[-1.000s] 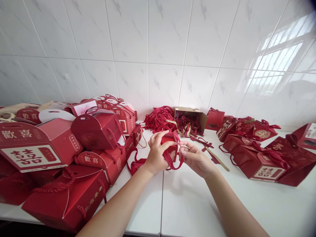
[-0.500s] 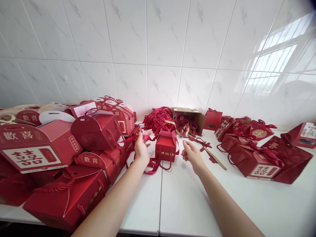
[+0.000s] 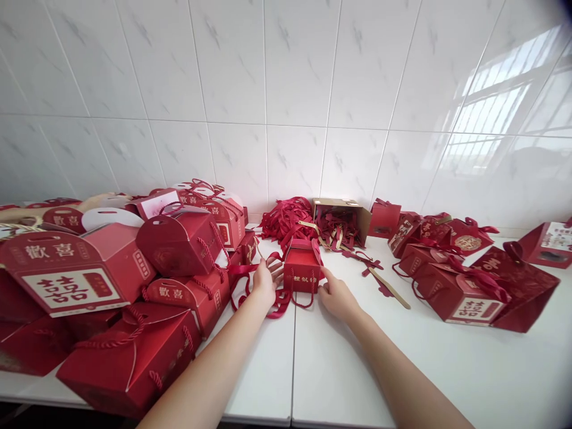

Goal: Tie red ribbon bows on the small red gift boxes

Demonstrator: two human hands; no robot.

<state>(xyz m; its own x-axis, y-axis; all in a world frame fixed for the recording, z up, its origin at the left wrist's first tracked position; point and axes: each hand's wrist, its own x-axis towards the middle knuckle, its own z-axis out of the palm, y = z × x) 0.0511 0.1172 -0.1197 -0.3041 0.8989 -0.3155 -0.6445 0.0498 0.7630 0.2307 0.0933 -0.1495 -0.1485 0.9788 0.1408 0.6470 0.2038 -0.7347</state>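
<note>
A small red gift box (image 3: 302, 271) with gold lettering and a twisted red cord handle stands upright on the white table, a dark red ribbon running behind it. My left hand (image 3: 265, 285) is open just left of the box, fingers apart and pointing at it, in front of the loose red ribbon (image 3: 281, 304). On the other side, my right hand (image 3: 338, 293) has its fingers curled against the box's right edge, touching it. Its fingertips are partly hidden.
A high pile of red gift boxes (image 3: 107, 351) covers the left. Behind stand a heap of red ribbons (image 3: 288, 219) and an open carton (image 3: 365, 220) of tags; a tag with a gold strip (image 3: 388, 289) lies nearby. Several bow-tied boxes (image 3: 460, 292) stand right. Another person's arm (image 3: 27, 213) reaches in far left.
Both hands have closed in on the small box. My right hand has moved left onto its right edge; my left hand has turned and come lower beside it.
</note>
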